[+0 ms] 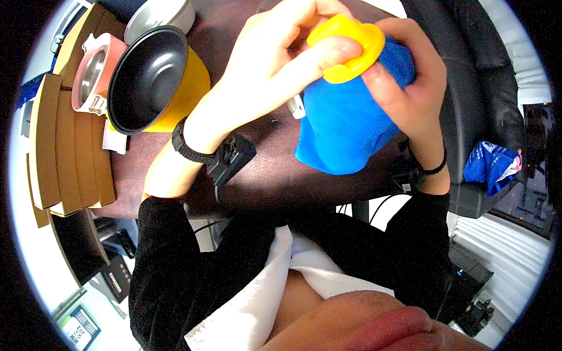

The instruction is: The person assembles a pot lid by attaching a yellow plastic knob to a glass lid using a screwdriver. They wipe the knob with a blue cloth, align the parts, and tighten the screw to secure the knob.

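Note:
In front of me, above the table, my left hand [287, 58] pinches a bent, glossy yellow piece [373, 45] between thumb and fingers; it looks like soft rubber or plastic, but its exact kind is unclear. A bright blue cloth [345, 131] hangs below it in folds. Wrapped around the cloth's upper part, my right hand [418, 76] has its thumb close against the yellow piece's lower edge. Part of the cloth lies hidden behind the yellow piece and my fingers. A small white object [296, 107] shows at the cloth's left edge.
Left on the brown table [269, 158] stand a yellow pot with a black inside [146, 82], a pink appliance base [91, 76] and a silver-grey pot [167, 20]. Stacked cardboard boxes [70, 152] border it. A black sofa [480, 76] with a blue bag [490, 167] is at the right.

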`<state>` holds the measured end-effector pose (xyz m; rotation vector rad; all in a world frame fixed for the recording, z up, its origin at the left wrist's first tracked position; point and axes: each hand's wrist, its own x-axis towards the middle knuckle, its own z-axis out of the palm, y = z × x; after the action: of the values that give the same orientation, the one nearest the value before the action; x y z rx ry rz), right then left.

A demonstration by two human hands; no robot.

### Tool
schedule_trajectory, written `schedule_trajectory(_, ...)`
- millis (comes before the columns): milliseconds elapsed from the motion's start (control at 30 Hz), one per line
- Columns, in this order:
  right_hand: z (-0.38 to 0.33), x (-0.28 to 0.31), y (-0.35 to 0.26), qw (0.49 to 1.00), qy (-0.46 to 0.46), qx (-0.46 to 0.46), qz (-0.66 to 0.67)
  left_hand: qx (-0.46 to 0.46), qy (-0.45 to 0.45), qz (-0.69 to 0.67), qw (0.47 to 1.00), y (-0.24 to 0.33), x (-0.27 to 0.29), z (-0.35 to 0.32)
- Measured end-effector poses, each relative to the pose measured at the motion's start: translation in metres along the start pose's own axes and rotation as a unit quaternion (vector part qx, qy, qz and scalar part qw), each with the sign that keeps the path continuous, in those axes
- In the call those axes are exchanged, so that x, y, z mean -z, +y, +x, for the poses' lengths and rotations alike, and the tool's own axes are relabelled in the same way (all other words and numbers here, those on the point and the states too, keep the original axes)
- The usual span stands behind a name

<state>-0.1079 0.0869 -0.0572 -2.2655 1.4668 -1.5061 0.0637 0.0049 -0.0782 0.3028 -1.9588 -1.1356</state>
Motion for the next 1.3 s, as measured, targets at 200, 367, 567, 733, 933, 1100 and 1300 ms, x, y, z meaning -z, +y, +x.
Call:
schedule_trajectory(200,-0.002,0.001,-0.002,0.998,-0.010,-0.043,0.041,0.008,0.004,0.033,0.999,0.004,0.000,-0.001)
schedule_trajectory(367,-0.004,-0.006,0.005,1.000,-0.003,-0.016,0.007,-0.047,-0.057,0.196,0.978,0.014,0.011,0.010)
schedule_trajectory(567,0.000,-0.004,0.004,0.999,-0.029,-0.012,-0.007,-0.006,-0.116,0.179,0.977,0.025,0.016,0.010)
schedule_trajectory(733,0.006,0.001,0.009,0.984,-0.077,-0.106,0.120,-0.052,-0.089,0.076,0.992,0.022,0.013,0.015)
schedule_trajectory(933,-0.001,-0.007,0.002,0.955,-0.027,-0.128,0.265,-0.070,-0.079,0.035,0.994,0.020,0.018,0.021)
schedule_trajectory(1100,0.000,-0.009,0.012,0.968,-0.055,-0.086,0.229,-0.069,-0.089,0.179,0.977,0.027,0.018,0.013)
schedule_trajectory(1300,-0.005,-0.021,0.019,0.956,-0.066,-0.151,0.245,-0.008,-0.141,0.172,0.975,0.030,0.019,0.010)
